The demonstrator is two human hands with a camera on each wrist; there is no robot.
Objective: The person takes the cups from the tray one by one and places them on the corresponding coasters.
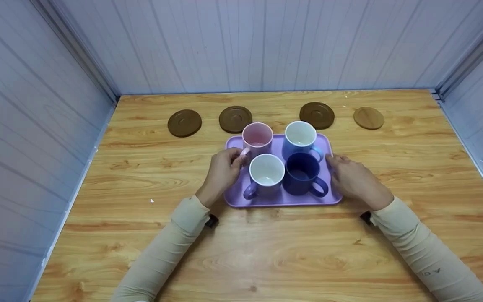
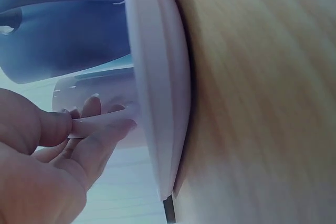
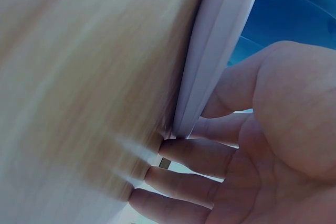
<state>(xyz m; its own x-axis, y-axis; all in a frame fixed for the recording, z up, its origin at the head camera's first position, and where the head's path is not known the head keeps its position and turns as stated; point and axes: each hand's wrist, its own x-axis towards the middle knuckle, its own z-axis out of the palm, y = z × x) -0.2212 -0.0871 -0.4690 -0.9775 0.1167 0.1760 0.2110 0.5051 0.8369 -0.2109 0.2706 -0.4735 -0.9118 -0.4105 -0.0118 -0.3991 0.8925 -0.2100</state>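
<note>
A purple tray point(image 1: 241, 202) bears several mugs. My left hand point(image 1: 224, 167) pinches the handle of the pink mug point(image 1: 257, 138) at the tray's back left; thumb and fingers meet on that handle in the left wrist view. In front of it stands a purple mug with a white inside point(image 1: 266, 174). To the right are a light blue mug point(image 1: 300, 136) and a dark blue mug point(image 1: 302, 176). My right hand point(image 1: 354, 178) holds the tray's right rim, its thumb over the edge point(image 3: 223, 51) and other fingertips down on the table.
Behind the tray lie brown round coasters: one at left point(image 1: 185, 123), one near the pink mug point(image 1: 235, 119) and one behind the light blue mug point(image 1: 317, 115). A lighter wooden coaster point(image 1: 368, 118) lies at the right. Panelled walls point(image 1: 241, 46) enclose the wooden table point(image 1: 266, 256) on three sides.
</note>
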